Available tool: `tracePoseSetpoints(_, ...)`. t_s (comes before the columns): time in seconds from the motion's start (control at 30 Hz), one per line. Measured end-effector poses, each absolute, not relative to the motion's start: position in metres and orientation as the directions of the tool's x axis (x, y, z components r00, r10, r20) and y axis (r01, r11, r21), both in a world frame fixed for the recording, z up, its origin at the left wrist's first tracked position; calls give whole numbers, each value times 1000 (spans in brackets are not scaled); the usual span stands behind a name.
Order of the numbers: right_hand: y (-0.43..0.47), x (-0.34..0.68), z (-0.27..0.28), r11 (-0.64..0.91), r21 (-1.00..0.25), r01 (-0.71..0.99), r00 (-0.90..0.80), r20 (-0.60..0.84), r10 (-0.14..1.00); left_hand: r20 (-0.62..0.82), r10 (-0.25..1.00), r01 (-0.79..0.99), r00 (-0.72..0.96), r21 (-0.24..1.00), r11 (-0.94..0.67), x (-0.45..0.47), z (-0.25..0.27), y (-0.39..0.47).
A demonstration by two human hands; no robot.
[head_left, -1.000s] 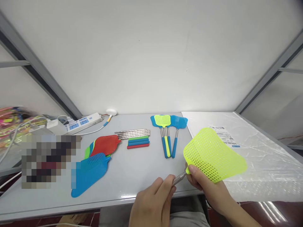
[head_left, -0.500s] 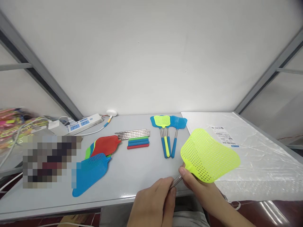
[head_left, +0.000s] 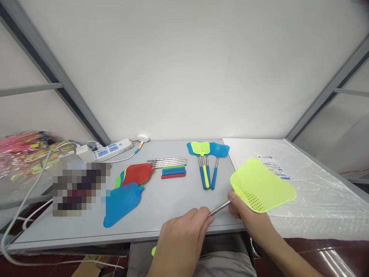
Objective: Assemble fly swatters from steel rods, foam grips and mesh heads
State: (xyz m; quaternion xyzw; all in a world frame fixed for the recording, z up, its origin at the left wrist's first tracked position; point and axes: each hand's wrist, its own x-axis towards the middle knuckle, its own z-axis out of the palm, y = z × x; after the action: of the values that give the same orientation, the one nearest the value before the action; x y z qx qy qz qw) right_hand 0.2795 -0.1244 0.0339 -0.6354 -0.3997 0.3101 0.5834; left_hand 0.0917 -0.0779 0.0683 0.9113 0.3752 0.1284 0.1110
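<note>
Head view, near edge of the grey table [head_left: 161, 231]: held above it, a yellow-green swatter head [head_left: 263, 184] on a thin metal rod [head_left: 220, 208]. Right hand [head_left: 245, 209] pinching the neck where the mesh meets the rod, thumb on top, other fingers curled under. Left hand [head_left: 184, 234] closed around the near end of the rod, fingers pressed together; a bit of yellow-green handle [head_left: 153, 251] peeking out below the wrist.

Judged very light. Mesh probably thin, flexible plastic, easy to bend, so better gripped at the stiff neck and not at the net. Rod smooth metal, likely slippery and possibly telescopic; firm pinch needed close to each end.

Farther on the table: three finished swatters [head_left: 208, 161] in the middle, bare metal rods [head_left: 167, 161] and coloured grips [head_left: 173, 172] to their left, loose red and blue swatter heads [head_left: 127, 188] further left, power strip [head_left: 113, 149] far left. Clear plastic sheet [head_left: 317, 192] with a label on the right.
</note>
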Motion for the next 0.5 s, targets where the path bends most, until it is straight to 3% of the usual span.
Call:
tracePoseSetpoints(0.1,-126,298,42,61,-998,24,441,66,895,173,692,604,701,370,-706,64,71,-73)
tracePoseSetpoints(0.23,-132,316,57,164,-979,-118,518,81,851,182,723,599,666,447,-664,17,70,-66)
tracePoseSetpoints(0.5,-138,322,82,267,-910,-318,604,22,797,332,726,613,602,390,-687,-7,73,-73)
